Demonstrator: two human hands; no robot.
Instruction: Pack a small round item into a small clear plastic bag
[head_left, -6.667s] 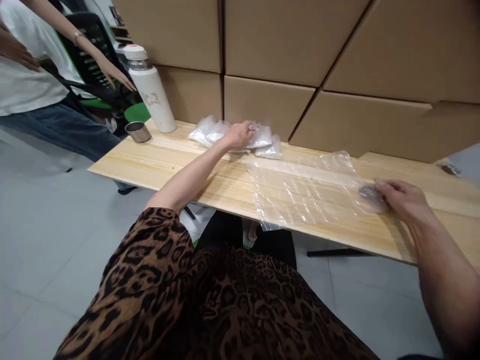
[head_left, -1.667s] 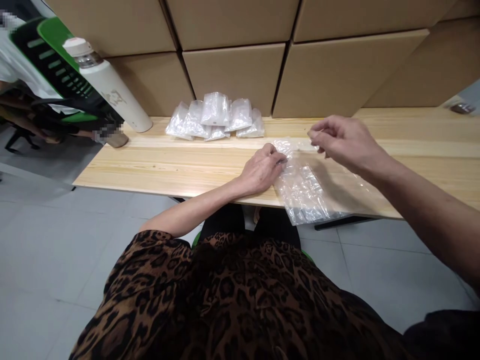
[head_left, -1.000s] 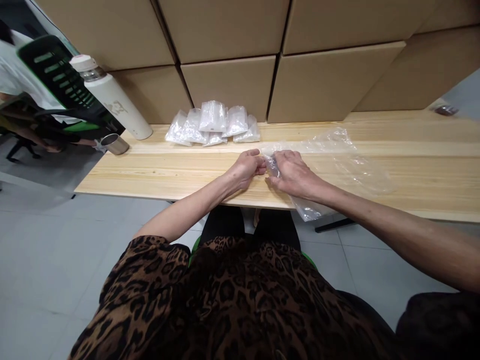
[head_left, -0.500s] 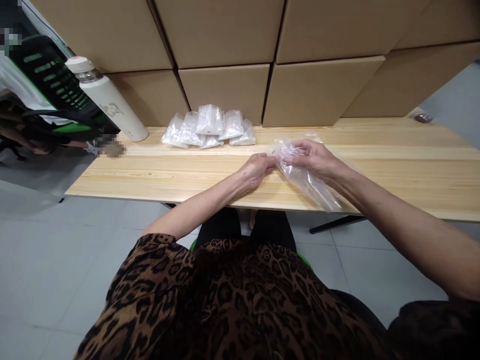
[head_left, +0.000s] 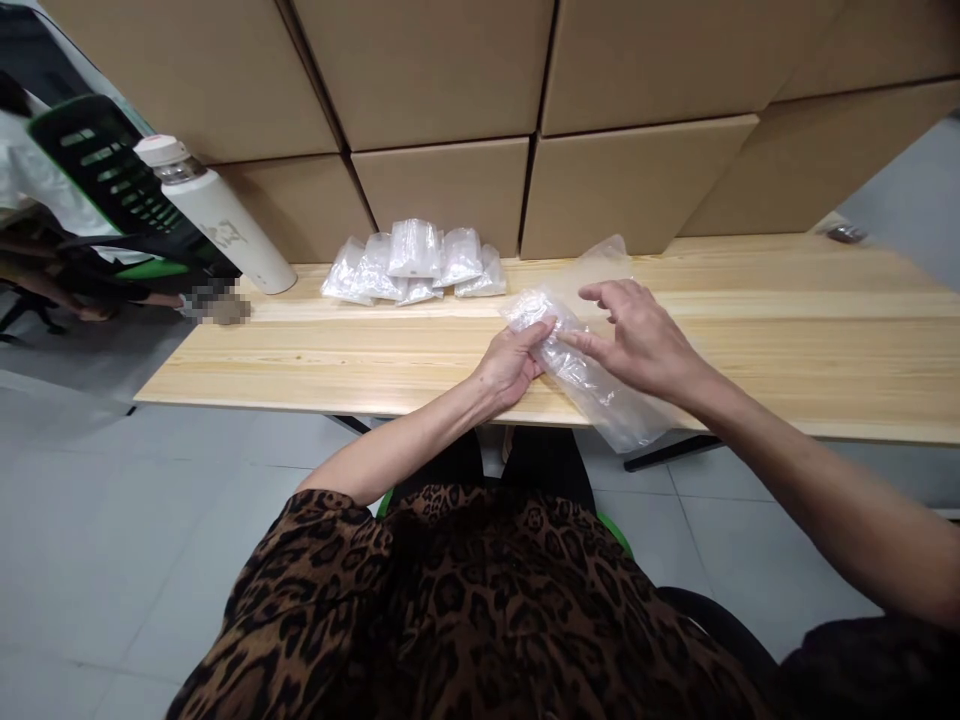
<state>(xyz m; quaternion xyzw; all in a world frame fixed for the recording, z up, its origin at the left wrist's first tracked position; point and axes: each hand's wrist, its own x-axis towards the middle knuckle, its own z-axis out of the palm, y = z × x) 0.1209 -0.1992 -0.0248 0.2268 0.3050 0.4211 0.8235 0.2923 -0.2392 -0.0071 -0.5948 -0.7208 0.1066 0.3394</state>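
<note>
Bunched tighter than half a second ago, the clear plastic bag sits at frame centre, hanging over the table edge; left hand pinches its crumpled end, right hand has loosened, fingers spread, fingertip touching it; small packets lie beyond

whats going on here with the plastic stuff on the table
A person seated at a wooden table is handling a crumpled clear plastic bag with both hands. The left hand pinches the bag's upper end, and the right hand rests on it with fingers spread. The bag's lower end overhangs the table's front edge. A pile of small packets sits at the back, beside a white flask.
</note>
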